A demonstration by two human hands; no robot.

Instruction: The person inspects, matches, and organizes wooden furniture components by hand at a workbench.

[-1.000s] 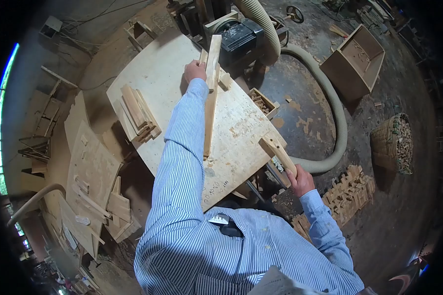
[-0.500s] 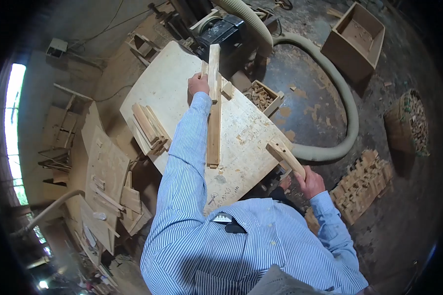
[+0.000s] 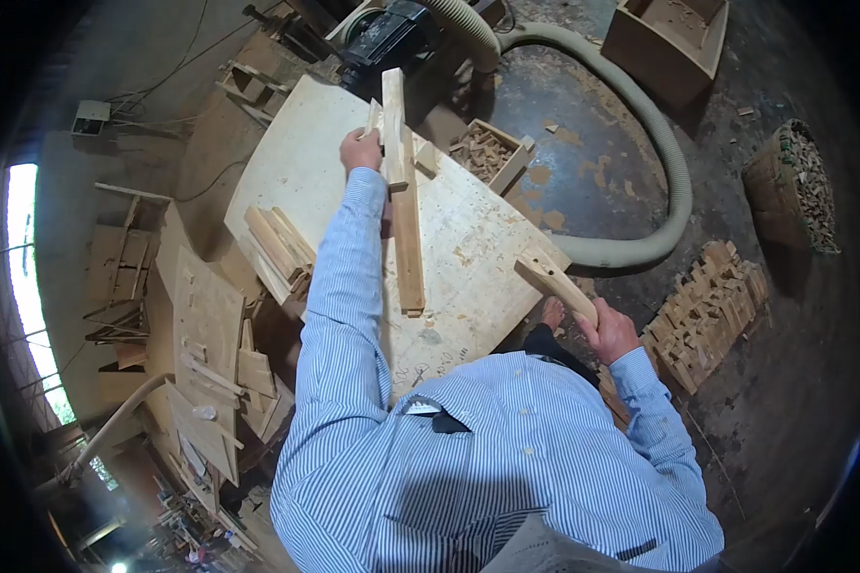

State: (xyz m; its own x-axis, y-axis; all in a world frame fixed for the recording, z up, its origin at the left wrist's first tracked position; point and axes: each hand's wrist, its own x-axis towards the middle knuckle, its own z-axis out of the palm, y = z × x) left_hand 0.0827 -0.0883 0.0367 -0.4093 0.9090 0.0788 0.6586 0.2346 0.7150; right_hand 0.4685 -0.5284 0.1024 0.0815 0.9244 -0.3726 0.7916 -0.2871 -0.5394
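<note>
My left hand (image 3: 361,151) is closed at the upper part of the pale worktable (image 3: 449,248), on a small wood piece beside an upright light wooden bar (image 3: 394,124). A longer, browner wooden strip (image 3: 408,253) runs down the table from under that bar. A small wood block (image 3: 425,159) lies just right of the bar. My right hand (image 3: 612,332) wraps round the lower end of a wooden piece (image 3: 556,285) with dark holes, whose far end lies over the table's right corner. Stacked wooden strips (image 3: 279,246) rest at the table's left edge.
A dark motor (image 3: 387,38) stands behind the table. A thick hose (image 3: 674,162) curves across the floor. Beyond the table are a box of offcuts (image 3: 492,158), a large wooden box (image 3: 669,43), a full basket (image 3: 793,186) and piled blocks (image 3: 707,315). Boards (image 3: 205,325) lean at left.
The view has shifted, so the table and most objects appear further left and higher. Both hands keep their holds, and no clear movement of the wood on the table shows.
</note>
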